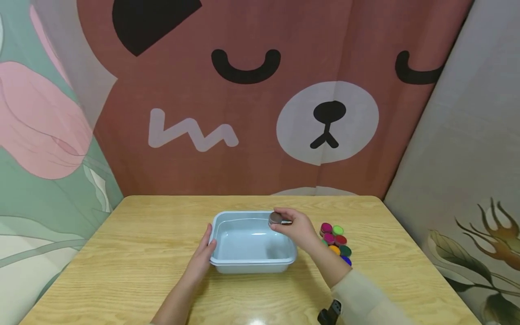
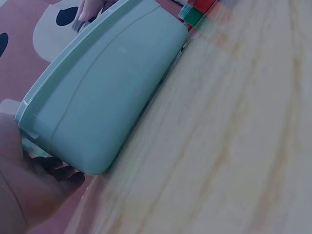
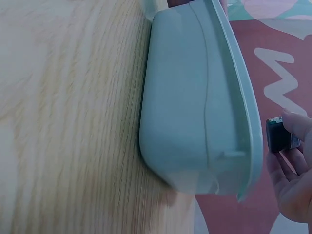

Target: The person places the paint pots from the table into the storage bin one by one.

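A light blue plastic tub (image 1: 255, 267) stands on the table, its inside bare apart from shadow and glare. My left hand (image 1: 200, 257) grips the tub's left end, thumb at the rim and fingers below it in the left wrist view. Above the tub's back right corner, my right hand (image 1: 299, 229) pinches a small round jar (image 1: 275, 218) with a brownish top between thumb and fingers. In the right wrist view the jar (image 3: 279, 136) looks dark-sided and is held outside the rim's outline.
Several small round jars (image 1: 340, 240) with pink, green, red, orange and blue tops sit close together right of the tub. The wooden table (image 1: 134, 253) meets a bear-print cloth (image 1: 252, 167) at its back edge. A black device (image 1: 330, 312) is at the right sleeve.
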`<state>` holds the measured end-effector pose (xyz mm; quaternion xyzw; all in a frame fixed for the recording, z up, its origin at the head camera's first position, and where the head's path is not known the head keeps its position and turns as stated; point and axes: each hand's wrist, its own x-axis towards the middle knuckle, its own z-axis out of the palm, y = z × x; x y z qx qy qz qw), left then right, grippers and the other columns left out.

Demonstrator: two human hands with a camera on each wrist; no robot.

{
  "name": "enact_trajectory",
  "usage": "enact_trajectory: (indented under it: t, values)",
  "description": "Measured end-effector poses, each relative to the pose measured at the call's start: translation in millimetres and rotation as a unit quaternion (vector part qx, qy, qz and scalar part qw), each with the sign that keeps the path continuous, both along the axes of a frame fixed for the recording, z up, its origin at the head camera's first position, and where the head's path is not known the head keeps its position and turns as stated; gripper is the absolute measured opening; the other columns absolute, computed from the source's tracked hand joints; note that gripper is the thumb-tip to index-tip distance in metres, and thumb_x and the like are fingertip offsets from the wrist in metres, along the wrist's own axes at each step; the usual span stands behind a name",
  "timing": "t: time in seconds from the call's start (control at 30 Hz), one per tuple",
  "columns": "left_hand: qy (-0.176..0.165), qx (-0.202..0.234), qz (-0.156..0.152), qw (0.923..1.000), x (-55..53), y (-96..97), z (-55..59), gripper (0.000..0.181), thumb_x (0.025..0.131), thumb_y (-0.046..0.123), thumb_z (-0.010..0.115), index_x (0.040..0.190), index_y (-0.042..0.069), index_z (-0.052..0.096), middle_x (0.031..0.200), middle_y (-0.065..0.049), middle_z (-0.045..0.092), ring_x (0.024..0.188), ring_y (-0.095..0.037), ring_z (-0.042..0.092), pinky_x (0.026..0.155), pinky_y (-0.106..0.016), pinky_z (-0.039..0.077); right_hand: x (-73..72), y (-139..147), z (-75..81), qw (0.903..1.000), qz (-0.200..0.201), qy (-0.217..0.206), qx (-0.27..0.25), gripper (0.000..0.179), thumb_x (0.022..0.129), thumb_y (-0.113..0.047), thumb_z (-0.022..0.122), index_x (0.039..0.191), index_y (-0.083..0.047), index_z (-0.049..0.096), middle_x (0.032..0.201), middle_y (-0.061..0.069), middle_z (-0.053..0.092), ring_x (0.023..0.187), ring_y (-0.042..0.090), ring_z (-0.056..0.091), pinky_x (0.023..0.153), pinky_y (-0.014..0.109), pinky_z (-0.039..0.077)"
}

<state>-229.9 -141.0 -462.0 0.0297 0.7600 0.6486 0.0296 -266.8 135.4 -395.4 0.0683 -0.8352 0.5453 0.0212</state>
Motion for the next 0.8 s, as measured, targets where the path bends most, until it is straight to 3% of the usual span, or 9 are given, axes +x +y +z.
enact_trajectory:
  t: [0.43,0.8]
  values:
    - [0.010,0.002,0.004,0.9999,1.7,2.0,-1.6,0.058,0.107,0.025,0.031,0.159,0.012,0.008,0.166,-0.015,0.002,0.151,-0.042,-0.002,0.119,-0.065,-0.001,-23.5,-41.9,-11.3,0.9994,0.031,-0.017,0.001,0.047,0.081,-0.009,0.080,0.125,-0.005,0.066,0.125,0.014,0.067,0.119,0.030,0.062,0.092,0.037,0.057]
    - [0.014,0.004,0.002,0.9999,0.4,2.6,-4.3,0.058,0.107,0.026,0.031,0.159,0.012,0.008,0.165,-0.017,0.002,0.151,-0.043,-0.002,0.119,-0.065,0.000,-38.5,-74.4,-19.1,0.9971,0.052,-0.044,0.033,0.044,0.079,-0.008,0.080,0.120,-0.003,0.067,0.118,0.017,0.069,0.113,0.028,0.064,0.093,0.037,0.055]
